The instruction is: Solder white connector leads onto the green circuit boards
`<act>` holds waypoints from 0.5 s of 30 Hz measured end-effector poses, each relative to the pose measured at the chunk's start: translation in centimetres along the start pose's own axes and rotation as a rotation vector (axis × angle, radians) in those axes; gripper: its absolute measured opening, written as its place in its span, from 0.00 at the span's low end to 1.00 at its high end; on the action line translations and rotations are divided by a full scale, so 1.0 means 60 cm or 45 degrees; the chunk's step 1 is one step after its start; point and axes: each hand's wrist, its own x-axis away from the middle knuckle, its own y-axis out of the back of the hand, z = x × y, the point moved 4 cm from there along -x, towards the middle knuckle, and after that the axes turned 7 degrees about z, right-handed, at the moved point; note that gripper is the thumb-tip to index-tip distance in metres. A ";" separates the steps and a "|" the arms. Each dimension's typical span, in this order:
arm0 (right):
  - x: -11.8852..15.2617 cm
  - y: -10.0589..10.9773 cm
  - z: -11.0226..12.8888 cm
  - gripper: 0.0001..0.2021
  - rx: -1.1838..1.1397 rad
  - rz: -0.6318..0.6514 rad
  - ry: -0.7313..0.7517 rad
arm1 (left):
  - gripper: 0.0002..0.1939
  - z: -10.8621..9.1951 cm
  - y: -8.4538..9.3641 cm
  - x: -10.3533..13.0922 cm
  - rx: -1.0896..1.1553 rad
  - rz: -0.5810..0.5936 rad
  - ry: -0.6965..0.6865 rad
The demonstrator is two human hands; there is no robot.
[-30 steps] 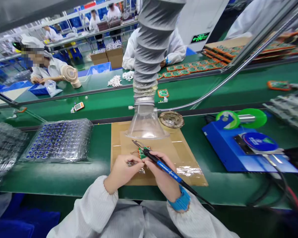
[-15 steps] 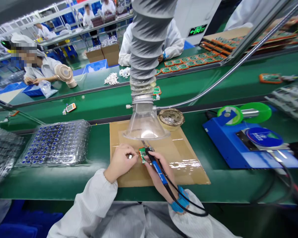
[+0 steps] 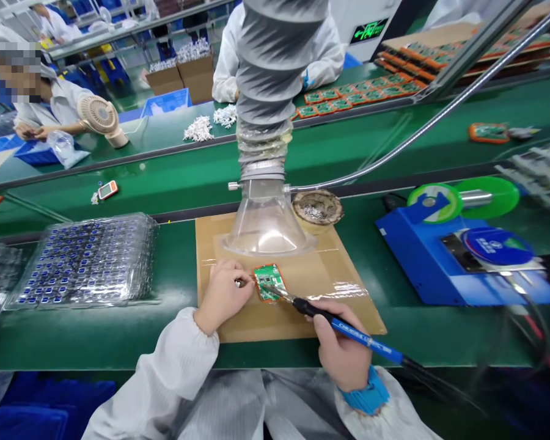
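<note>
A green circuit board in an orange frame (image 3: 267, 276) lies on the cardboard sheet, below the clear hood. My right hand (image 3: 343, 345) is closed round a blue and black soldering iron (image 3: 362, 337), held slanting from the lower right. The iron's metal tip reaches over the lower part of the board; whether it touches is too fine to tell. Beside the board's left edge, my left hand (image 3: 227, 293) is pinched, thumb against fingers. Something small and shiny shows at those fingers, but its kind is unclear.
A clear fume hood (image 3: 268, 226) hangs just above the cardboard sheet (image 3: 330, 275). Behind it stands a bowl of solder bits (image 3: 318, 209). A blue solder-reel machine (image 3: 421, 263) is at right, stacked clear trays (image 3: 85, 260) at left. Co-workers sit across the green conveyor (image 3: 178, 177).
My right hand has moved right and slightly down with the soldering iron, which now lies flatter. More of the board shows. My left hand stays beside the board. The view has shifted slightly.
</note>
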 end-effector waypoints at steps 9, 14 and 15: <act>-0.007 -0.019 0.020 0.05 0.111 0.078 0.112 | 0.09 -0.002 0.003 -0.004 0.000 0.027 0.002; -0.015 -0.021 0.034 0.03 0.158 0.082 0.130 | 0.09 -0.003 0.003 -0.004 0.004 0.030 0.005; -0.017 -0.021 0.037 0.03 0.169 0.079 0.135 | 0.10 -0.003 0.003 -0.004 0.004 0.029 0.003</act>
